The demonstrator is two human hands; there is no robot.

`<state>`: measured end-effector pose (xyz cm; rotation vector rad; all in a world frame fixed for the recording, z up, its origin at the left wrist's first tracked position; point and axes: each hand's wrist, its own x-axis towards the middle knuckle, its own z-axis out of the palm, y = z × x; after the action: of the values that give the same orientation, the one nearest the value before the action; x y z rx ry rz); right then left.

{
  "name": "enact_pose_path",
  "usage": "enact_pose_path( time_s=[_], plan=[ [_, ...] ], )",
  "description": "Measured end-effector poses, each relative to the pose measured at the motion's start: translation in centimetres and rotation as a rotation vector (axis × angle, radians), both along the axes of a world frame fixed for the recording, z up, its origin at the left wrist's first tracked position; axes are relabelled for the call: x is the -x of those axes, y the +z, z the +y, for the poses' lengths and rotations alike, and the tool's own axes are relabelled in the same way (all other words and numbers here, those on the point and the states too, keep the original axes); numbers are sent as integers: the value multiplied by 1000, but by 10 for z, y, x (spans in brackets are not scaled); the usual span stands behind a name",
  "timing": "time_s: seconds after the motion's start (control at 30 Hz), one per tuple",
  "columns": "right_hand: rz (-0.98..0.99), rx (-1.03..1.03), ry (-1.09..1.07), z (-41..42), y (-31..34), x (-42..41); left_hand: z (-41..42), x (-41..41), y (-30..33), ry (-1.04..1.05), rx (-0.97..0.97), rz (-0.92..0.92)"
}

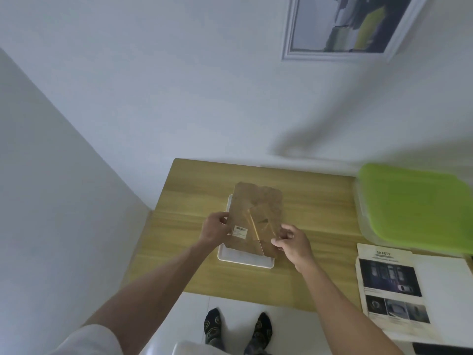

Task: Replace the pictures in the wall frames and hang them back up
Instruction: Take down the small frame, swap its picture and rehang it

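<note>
A brown backing board (256, 213) with a fold-out stand and a small white label is held tilted above a white picture frame (244, 261) that lies flat on the wooden table (314, 221). My left hand (213, 228) grips the board's left edge. My right hand (294, 243) pinches its lower right corner. A larger white-framed picture (343, 29) hangs on the wall above the table.
A clear storage box with a green lid (414, 208) stands at the table's right side. Printed sheets headed "SAFETY" (394, 285) lie at the right front. White walls close in behind and to the left. My feet in dark socks stand on the white floor.
</note>
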<state>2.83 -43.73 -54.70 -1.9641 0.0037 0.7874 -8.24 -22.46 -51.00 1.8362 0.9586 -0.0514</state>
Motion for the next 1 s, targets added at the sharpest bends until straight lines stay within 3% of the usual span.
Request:
enact_pose_path(
  time_s=[0.53,1.0],
  plan=[
    [-81,162,-77,11,4,43,9,32,-38,-80,-90,10],
    [-230,334,120,16,12,46,25,23,-45,-146,-81,108]
  ],
)
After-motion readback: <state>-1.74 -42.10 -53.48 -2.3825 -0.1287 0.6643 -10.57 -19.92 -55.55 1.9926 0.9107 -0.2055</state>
